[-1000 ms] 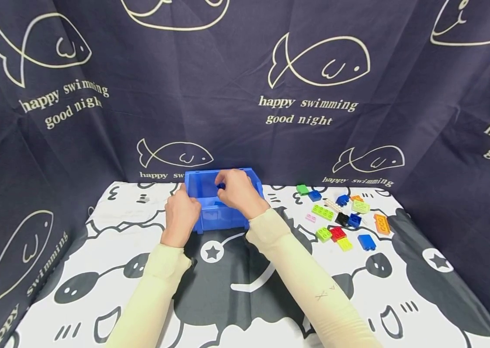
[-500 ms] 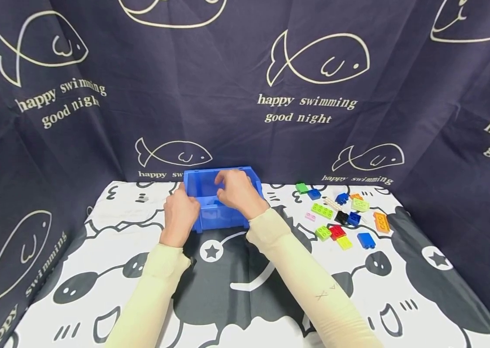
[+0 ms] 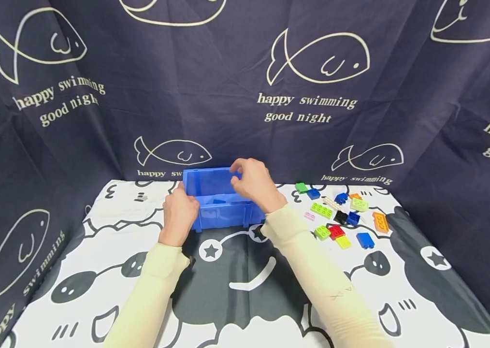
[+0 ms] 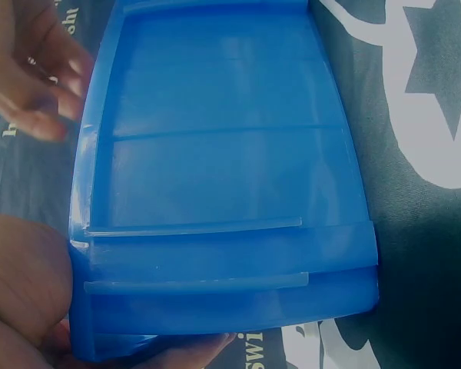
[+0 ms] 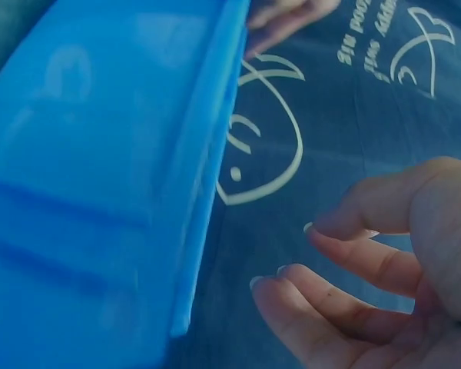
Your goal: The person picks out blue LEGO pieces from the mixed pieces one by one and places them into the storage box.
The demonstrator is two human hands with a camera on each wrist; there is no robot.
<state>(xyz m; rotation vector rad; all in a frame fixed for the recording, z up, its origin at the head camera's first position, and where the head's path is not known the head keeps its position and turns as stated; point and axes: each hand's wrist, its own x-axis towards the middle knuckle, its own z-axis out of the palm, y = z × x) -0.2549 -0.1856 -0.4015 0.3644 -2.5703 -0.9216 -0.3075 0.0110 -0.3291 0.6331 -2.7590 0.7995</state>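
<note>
A blue plastic bin stands at the back of the cloth. My left hand grips its left wall, with the thumb inside or outside hard to tell; in the left wrist view the palm lies against the bin's edge. A blue brick lies on the bin's floor, only partly visible. Over the bin's right end hovers my right hand, its fingers loosely bent. The right wrist view shows a gap between thumb and fingertips, with nothing held.
To the right lie several loose toy bricks, among them a lime one, a red one, a blue one and an orange one. A dark fish-print curtain hangs right behind the bin.
My right hand has let go of a dark blue brick, which dropped into the bin. It has then moved up and right. The left hand stays on the bin.
</note>
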